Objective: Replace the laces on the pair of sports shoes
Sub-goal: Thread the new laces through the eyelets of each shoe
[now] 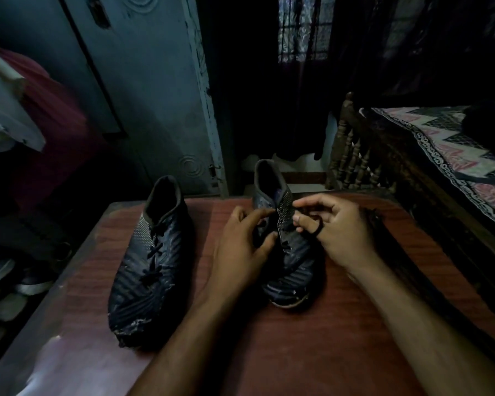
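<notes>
Two dark, worn sports shoes stand on a reddish wooden table (326, 338), toes toward me. The left shoe (146, 270) is laced with a dark lace (155, 250). My hands work on the right shoe (289, 270). My left hand (240, 244) grips its left eyelet flap, thumb and forefinger curled round the edge. My right hand (337, 232) pinches a dark lace (316, 227) that loops round its fingers beside the shoe's right flap. The room is dim and lace ends are hard to make out.
A grey-blue door (143, 95) stands behind the table. A bed with a patterned cover (455, 155) and a carved wooden rail (352, 158) lies to the right. Other shoes (9, 284) sit low at the left, under hanging cloth (40, 115).
</notes>
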A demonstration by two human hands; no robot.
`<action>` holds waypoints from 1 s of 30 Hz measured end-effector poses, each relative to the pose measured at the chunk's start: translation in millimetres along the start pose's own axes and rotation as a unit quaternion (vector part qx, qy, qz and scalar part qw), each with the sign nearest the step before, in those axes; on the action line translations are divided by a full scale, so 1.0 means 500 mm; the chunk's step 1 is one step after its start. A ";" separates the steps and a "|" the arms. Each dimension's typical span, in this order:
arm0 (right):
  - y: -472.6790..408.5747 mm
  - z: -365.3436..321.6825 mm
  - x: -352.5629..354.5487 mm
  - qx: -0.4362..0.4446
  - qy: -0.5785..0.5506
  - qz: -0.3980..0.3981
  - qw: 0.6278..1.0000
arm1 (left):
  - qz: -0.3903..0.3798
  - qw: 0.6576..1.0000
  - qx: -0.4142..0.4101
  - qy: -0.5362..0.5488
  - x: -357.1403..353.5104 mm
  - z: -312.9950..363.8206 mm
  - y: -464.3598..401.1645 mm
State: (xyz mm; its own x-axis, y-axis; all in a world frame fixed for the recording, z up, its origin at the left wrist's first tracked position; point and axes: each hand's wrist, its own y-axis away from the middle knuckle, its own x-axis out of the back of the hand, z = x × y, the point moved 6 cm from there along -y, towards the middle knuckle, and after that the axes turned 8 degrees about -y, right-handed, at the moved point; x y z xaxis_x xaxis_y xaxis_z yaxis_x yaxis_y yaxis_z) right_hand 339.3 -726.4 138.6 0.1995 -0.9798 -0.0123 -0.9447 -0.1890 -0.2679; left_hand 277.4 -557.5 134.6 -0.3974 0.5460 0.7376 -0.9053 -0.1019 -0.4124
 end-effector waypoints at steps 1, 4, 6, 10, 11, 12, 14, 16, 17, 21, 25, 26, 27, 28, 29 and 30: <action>0.000 -0.006 0.001 0.020 0.030 0.002 0.999 | 0.000 1.000 0.002 -0.007 -0.002 0.001 0.000; 0.001 -0.015 0.002 0.057 0.099 0.007 0.993 | 0.008 1.000 0.017 -0.020 -0.004 -0.002 -0.003; 0.002 -0.009 0.002 0.046 0.085 0.002 0.995 | 0.008 1.000 0.020 -0.008 -0.010 -0.004 -0.004; 0.007 -0.013 -0.001 0.051 0.056 0.008 0.997 | 0.010 0.998 0.030 0.049 -0.018 -0.007 0.001; 0.007 -0.012 -0.001 0.049 0.052 0.012 0.997 | 0.011 0.998 0.034 0.057 -0.019 -0.008 0.001; 0.007 -0.009 -0.002 0.048 0.055 0.016 0.997 | 0.012 0.997 0.036 0.061 -0.020 -0.008 0.001; 0.007 -0.004 -0.005 0.051 0.071 0.025 0.996 | 0.013 0.997 0.039 0.060 -0.021 -0.009 0.001; 0.009 -0.003 -0.006 0.065 0.089 0.037 0.993 | 0.014 0.997 0.042 0.060 -0.022 -0.011 0.000; 0.012 -0.003 -0.007 0.070 0.098 0.043 0.992 | 0.015 0.997 0.043 0.063 -0.023 -0.011 0.000; 0.015 -0.003 -0.005 0.063 0.117 0.068 0.989 | 0.003 0.994 0.049 0.102 -0.028 -0.006 -0.002; 0.017 0.000 -0.003 0.049 0.129 0.087 0.987 | -0.004 0.990 0.057 0.129 -0.031 -0.007 -0.003; 0.016 0.002 -0.001 0.047 0.133 0.090 0.986 | -0.006 0.990 0.055 0.132 -0.031 -0.007 -0.004; 0.016 0.003 0.000 0.045 0.137 0.089 0.986 | -0.010 0.990 0.051 0.134 -0.031 -0.006 -0.004; 0.014 0.005 0.000 0.042 0.140 0.086 0.986 | -0.014 0.989 0.046 0.136 -0.031 -0.004 -0.003; 0.013 0.005 0.001 0.038 0.143 0.082 0.986 | -0.019 0.989 0.038 0.138 -0.031 -0.001 -0.003; 0.012 0.006 0.003 0.035 0.145 0.077 0.986 | -0.024 0.990 0.030 0.138 -0.032 0.001 -0.002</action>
State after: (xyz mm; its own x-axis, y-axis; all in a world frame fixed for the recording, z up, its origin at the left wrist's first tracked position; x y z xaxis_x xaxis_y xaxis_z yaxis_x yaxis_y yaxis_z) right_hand 334.8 -728.9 134.0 -0.0376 -0.9759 0.2148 -0.9357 -0.0411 -0.3505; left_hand 284.4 -566.6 123.3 -0.3053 0.7563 0.5787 -0.9329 -0.1155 -0.3412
